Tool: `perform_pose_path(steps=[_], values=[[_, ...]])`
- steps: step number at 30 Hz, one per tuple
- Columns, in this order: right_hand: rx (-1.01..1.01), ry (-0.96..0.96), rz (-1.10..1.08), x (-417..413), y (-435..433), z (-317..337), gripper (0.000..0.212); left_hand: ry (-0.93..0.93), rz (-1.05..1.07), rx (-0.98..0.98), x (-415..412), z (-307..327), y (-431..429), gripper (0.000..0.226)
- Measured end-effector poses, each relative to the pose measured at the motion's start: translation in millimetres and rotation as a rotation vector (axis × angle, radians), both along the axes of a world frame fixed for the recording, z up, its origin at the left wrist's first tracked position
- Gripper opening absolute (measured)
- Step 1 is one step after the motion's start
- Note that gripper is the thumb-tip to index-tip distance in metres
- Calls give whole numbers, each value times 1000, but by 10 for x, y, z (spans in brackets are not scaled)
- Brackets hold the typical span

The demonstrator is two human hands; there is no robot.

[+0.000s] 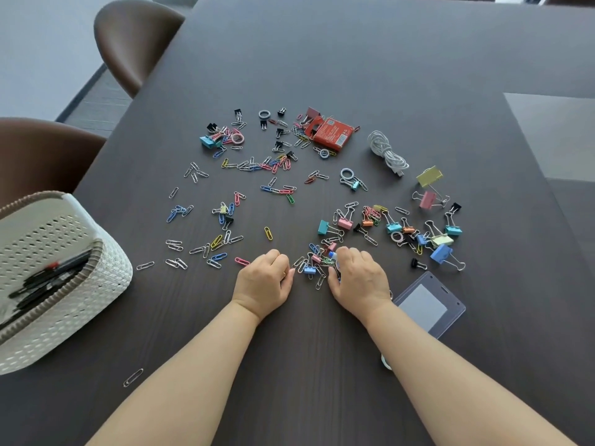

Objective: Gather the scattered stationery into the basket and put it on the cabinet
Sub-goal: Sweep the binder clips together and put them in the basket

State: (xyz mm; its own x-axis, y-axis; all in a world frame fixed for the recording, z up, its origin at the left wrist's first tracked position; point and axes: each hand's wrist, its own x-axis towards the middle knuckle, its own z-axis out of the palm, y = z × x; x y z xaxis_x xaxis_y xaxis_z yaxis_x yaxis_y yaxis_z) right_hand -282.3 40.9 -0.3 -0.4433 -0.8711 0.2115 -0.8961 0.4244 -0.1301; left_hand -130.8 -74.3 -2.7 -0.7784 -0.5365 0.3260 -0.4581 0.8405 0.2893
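Paper clips point(248, 165) and coloured binder clips point(394, 226) lie scattered over the dark table point(322, 59). A white woven basket point(80, 272) stands at the left edge with dark pens inside. My left hand point(265, 281) rests on the table with its fingers curled; whether it holds anything is hidden. My right hand point(359, 278) has its fingers curled round a small heap of clips point(317, 263) near the front. A red box point(331, 133), a white cable point(386, 152) and a clear badge holder point(428, 304) also lie on the table.
Two brown chairs point(135, 40) stand at the table's left side. A lone paper clip point(133, 377) lies near the front left. A light panel point(553, 133) marks the table's right part.
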Motion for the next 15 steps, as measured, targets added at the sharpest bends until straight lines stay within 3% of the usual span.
perform_pose_path(steps=[4, 9, 15], values=[[57, -160, 43, 79, 36, 100, 24, 27, 52, 76, 177, 58, 29, 27], [-24, -364, 44, 267, -168, 451, 12, 172, 181, 134, 582, 394, -30, 27], [-174, -413, 203, 821, -783, 1197, 12, 377, 278, -70, 1417, 1383, -399, 19]])
